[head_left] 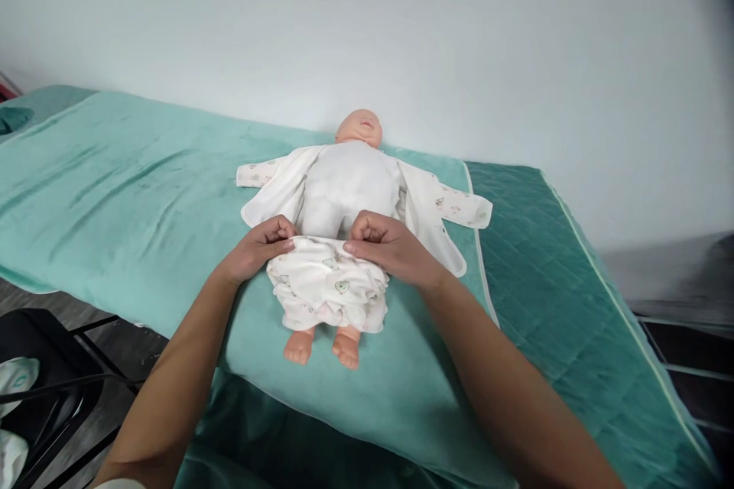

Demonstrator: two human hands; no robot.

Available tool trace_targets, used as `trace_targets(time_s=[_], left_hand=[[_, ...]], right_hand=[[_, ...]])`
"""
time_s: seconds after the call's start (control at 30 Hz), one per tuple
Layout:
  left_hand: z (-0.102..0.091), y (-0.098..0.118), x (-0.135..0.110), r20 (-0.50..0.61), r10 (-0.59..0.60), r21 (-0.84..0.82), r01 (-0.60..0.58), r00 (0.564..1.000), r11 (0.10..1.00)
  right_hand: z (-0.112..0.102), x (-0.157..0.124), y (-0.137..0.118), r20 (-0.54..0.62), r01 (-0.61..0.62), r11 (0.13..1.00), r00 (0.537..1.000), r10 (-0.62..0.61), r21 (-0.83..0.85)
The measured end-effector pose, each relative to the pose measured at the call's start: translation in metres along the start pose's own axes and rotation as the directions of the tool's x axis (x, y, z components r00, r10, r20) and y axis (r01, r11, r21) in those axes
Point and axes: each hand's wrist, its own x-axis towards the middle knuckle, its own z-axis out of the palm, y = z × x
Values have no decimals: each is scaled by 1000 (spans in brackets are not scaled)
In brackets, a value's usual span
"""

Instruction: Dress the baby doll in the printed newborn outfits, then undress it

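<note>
A baby doll [351, 179] with a white cloth body lies on its back, its head toward the wall. Its arms are in the sleeves of a white printed jacket [436, 221], which is spread open at the front. White printed baby pants [329, 283] are bunched around the doll's legs, and its bare feet [298, 348] stick out below the cuffs. My left hand [261, 244] pinches the waistband at its left end. At the right part of the same waistband, my right hand [390, 244] is closed on the fabric between thumb and curled fingers.
Under the doll is a light green blanket [143, 191] over a darker quilted green cover [550, 283]. A pale wall [367, 30] rises behind the bed. At lower left stands a black folding chair [51, 367] with white items on it.
</note>
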Motion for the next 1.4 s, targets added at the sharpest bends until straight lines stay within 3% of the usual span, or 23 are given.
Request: trace_targets(time_s=[0.17,0.3,0.47,0.6,0.8,0.9,1.1,1.23,1.4], left_hand=[[9,11,10,-40,-91,-98,86,995,991],[12,26,25,-117,-152,-104,140,981,985],[5,41,56,-161,-120,-34,116,980,993],[4,50,85,-170,-12,-39,5,985,999],[10,29,112,-347,27,-214,-108,937,971],[11,12,112,-380,15,-163,-83,925,983],[-1,7,99,-226,-29,-47,19,974,999],[-13,12,97,-74,-67,-27,65,995,998],[-23,24,94,100,-125,93,116,987,989]], right_hand=[[-17,-1,12,-128,-2,963,991,38,270],[-38,-7,22,-230,-36,941,966,119,337],[-56,-6,35,-470,0,942,866,168,337],[-57,-1,39,-567,85,937,813,131,338],[-53,4,45,-508,209,898,861,18,386],[-51,10,54,-498,200,924,867,-11,328],[-48,17,66,-619,184,977,781,-79,107],[-47,16,67,-684,86,996,726,-73,-15],[-52,13,64,-671,-103,992,741,25,-76]])
